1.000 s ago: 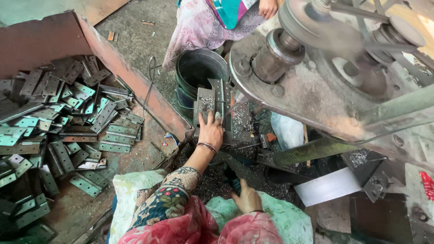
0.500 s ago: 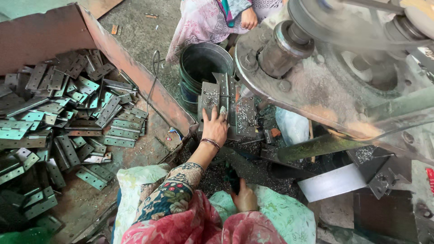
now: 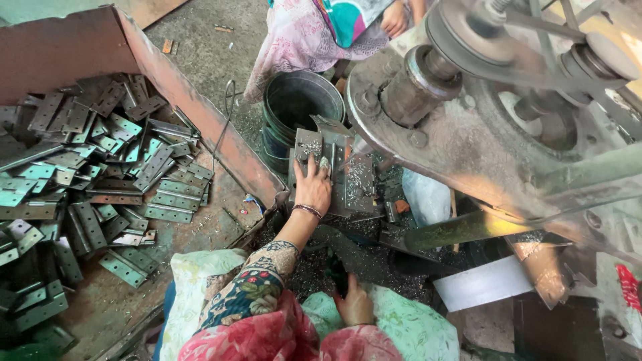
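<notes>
I see my left hand (image 3: 313, 186) flat, fingers spread, on the metal plate (image 3: 334, 170) at frame centre; my right hand (image 3: 354, 304) grips a dark handle (image 3: 336, 271) below.

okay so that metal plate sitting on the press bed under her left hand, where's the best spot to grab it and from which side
Probably the near edge of the metal plate, coming from the operator's side, as the left hand already does with fingers laid flat on it. The plate lies flat on the press bed, and the flywheel crowds the far right side.
</notes>
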